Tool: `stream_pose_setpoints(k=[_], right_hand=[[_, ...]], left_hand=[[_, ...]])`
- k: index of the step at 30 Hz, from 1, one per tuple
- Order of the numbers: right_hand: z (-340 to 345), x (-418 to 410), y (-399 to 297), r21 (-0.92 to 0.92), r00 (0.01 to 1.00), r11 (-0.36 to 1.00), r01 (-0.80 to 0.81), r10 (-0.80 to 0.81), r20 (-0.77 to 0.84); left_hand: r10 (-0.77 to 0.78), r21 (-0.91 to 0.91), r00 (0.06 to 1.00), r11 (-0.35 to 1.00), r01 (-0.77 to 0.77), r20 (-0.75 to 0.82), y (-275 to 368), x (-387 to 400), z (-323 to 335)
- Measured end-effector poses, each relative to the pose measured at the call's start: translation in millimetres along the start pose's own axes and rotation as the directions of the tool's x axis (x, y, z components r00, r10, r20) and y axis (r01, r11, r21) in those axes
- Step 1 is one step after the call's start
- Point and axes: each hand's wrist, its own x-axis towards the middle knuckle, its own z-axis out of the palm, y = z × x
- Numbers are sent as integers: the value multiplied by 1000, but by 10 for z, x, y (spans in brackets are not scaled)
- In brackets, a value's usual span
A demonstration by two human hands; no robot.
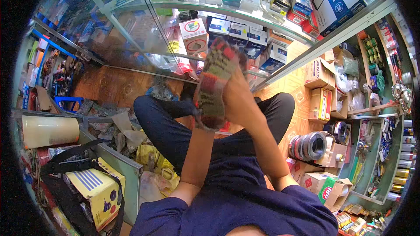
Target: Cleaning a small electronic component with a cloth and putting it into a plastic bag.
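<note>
A patterned knitted glove or sock in dark grey, olive and red covers my left hand, so its fingers are hidden. Bare and blurred by motion, my right hand lies against the right side of the knitted fabric, near the middle of the picture. How its fingers close on the fabric cannot be made out. Both hands are above my crossed legs in dark trousers, in front of a glass display case with boxed lamps.
A low glass-and-metal cabinet stands at the left with a yellow box and a black strap. Coiled black cable, cardboard cartons and stocked shelves line the right. A blue plastic stool is farther left on the tiled floor.
</note>
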Motion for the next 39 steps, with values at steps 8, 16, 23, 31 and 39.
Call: stream_pose_setpoints(k=[8, 16, 23, 31, 39], right_hand=[[184, -15, 146, 292, 945, 942, -166, 237, -226], [58, 29, 122, 441, 813, 857, -267, 446, -374], [220, -380, 218, 767, 809, 546, -336, 585, -62], [-145, -344, 283, 13, 999, 999, 34, -33, -24], [-237, -539, 414, 238, 942, 939, -246, 290, -171]], left_hand=[[111, 118, 994, 987, -111, 5, 143, -62, 110], [70, 170, 997, 983, -73, 21, 125, -85, -41], [148, 240, 987, 962, -130, -61, -14, -25, 228], [-3, 356, 999, 934, 14, -32, 242, -88, 244], [-65, 371, 997, 925, 80, -51, 119, -14, 218]])
